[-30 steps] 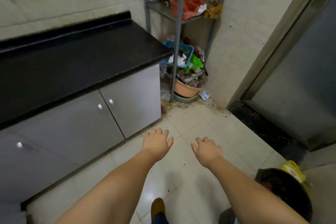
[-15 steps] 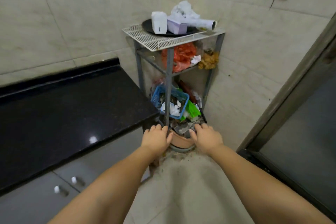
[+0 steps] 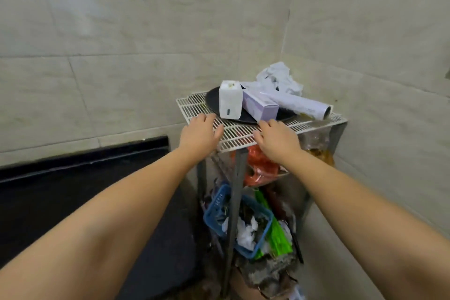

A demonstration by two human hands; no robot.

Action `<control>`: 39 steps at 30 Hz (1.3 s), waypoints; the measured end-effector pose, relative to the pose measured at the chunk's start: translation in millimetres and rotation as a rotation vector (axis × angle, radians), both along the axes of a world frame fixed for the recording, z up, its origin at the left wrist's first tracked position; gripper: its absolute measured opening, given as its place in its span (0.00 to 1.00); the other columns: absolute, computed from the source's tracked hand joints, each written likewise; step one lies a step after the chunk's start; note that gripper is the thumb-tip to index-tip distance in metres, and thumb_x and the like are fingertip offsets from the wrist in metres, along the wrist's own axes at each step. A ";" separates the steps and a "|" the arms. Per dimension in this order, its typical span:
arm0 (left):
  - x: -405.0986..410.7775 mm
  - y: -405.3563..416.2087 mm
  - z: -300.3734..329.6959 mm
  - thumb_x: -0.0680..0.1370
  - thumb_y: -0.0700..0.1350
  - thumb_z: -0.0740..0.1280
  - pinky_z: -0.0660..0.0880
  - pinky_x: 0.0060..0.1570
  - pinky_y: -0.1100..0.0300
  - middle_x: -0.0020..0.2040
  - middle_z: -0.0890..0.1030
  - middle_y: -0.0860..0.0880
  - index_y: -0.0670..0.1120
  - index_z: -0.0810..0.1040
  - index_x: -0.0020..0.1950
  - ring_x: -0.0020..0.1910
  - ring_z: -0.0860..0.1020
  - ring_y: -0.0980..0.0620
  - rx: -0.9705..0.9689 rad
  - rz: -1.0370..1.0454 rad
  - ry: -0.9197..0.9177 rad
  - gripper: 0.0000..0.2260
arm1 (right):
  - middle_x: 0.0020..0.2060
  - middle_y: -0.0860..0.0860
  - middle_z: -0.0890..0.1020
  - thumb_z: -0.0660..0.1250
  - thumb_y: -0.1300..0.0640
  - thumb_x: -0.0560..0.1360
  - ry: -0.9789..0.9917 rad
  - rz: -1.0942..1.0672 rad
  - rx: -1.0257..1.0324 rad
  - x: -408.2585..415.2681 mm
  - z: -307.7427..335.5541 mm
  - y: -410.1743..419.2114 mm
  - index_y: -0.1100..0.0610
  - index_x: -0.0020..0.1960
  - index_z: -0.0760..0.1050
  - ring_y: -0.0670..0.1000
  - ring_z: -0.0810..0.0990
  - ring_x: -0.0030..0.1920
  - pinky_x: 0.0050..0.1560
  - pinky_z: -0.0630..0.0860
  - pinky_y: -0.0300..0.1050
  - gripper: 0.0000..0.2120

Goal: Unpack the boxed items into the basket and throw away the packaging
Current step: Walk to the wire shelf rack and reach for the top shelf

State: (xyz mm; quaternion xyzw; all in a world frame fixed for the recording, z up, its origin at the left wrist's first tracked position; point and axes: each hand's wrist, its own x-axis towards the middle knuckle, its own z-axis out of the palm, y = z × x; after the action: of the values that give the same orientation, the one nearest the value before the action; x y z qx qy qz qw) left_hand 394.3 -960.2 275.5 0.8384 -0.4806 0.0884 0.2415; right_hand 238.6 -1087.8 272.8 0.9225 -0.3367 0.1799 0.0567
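Note:
A white box (image 3: 230, 100) stands upright on a black round tray (image 3: 246, 117) atop a white wire shelf (image 3: 233, 134). A lilac box (image 3: 260, 106) lies beside it, with a white roll (image 3: 299, 105) and crumpled white paper (image 3: 280, 78) behind. My left hand (image 3: 199, 133) hovers open over the shelf's front left, just short of the white box. My right hand (image 3: 276, 140) is open at the shelf's front edge, fingertips near the lilac box. A blue basket (image 3: 216, 207) sits on a lower tier, holding white scraps.
The metal rack stands in a tiled corner. A red bag (image 3: 260, 170) fills the second tier; green packets (image 3: 277, 234) and clutter lie lower down. A black countertop (image 3: 80, 192) runs along the left.
The view has risen from the floor to the top of the rack. Both hands have lifted from low in front of the rack up to the wire shelf's front edge.

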 end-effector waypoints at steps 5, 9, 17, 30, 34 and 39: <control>31.5 -95.6 26.9 0.76 0.58 0.59 0.73 0.53 0.46 0.66 0.68 0.41 0.46 0.61 0.71 0.62 0.70 0.40 -0.076 0.038 0.070 0.27 | 0.60 0.59 0.74 0.54 0.47 0.79 -0.051 -0.058 -0.038 46.4 24.1 -78.2 0.57 0.66 0.67 0.61 0.73 0.59 0.49 0.73 0.54 0.20; 32.4 -146.8 27.3 0.72 0.60 0.65 0.72 0.55 0.44 0.69 0.62 0.41 0.48 0.57 0.73 0.65 0.67 0.38 -0.125 0.158 0.263 0.35 | 0.64 0.60 0.70 0.55 0.42 0.77 -0.004 -0.084 0.123 66.0 22.5 -121.6 0.54 0.70 0.61 0.62 0.72 0.61 0.53 0.73 0.56 0.26; 38.8 -165.1 24.3 0.72 0.54 0.66 0.74 0.53 0.48 0.63 0.68 0.41 0.45 0.67 0.67 0.55 0.75 0.37 -0.343 0.300 0.378 0.27 | 0.67 0.63 0.68 0.54 0.43 0.76 0.069 -0.045 0.371 92.5 25.0 -156.3 0.51 0.74 0.53 0.64 0.72 0.62 0.57 0.71 0.55 0.29; 98.9 13.2 55.4 0.70 0.53 0.65 0.78 0.48 0.51 0.54 0.79 0.44 0.51 0.77 0.52 0.48 0.79 0.47 -0.800 0.523 0.523 0.13 | 0.64 0.63 0.70 0.54 0.46 0.77 -0.161 0.329 0.402 177.5 80.9 -43.8 0.52 0.73 0.54 0.65 0.73 0.58 0.47 0.67 0.51 0.27; 124.8 129.5 31.1 0.71 0.53 0.66 0.78 0.47 0.49 0.56 0.76 0.45 0.48 0.75 0.58 0.47 0.78 0.48 -0.716 0.659 0.402 0.17 | 0.63 0.64 0.71 0.55 0.47 0.77 -0.157 0.453 0.465 226.7 69.9 49.4 0.52 0.73 0.55 0.66 0.74 0.57 0.51 0.70 0.52 0.27; 131.6 245.3 -20.8 0.72 0.53 0.66 0.75 0.46 0.53 0.58 0.71 0.47 0.48 0.74 0.62 0.48 0.75 0.50 -0.527 0.828 0.293 0.20 | 0.64 0.64 0.70 0.55 0.46 0.77 0.067 0.557 0.494 268.5 0.3 162.5 0.53 0.73 0.55 0.66 0.74 0.59 0.55 0.71 0.54 0.27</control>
State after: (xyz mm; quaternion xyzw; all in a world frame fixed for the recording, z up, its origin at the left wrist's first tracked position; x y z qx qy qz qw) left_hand 525.9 -715.0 254.7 0.8726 -0.0306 0.1765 0.4544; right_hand 507.1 -925.4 273.1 0.9699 -0.1042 0.0715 -0.2079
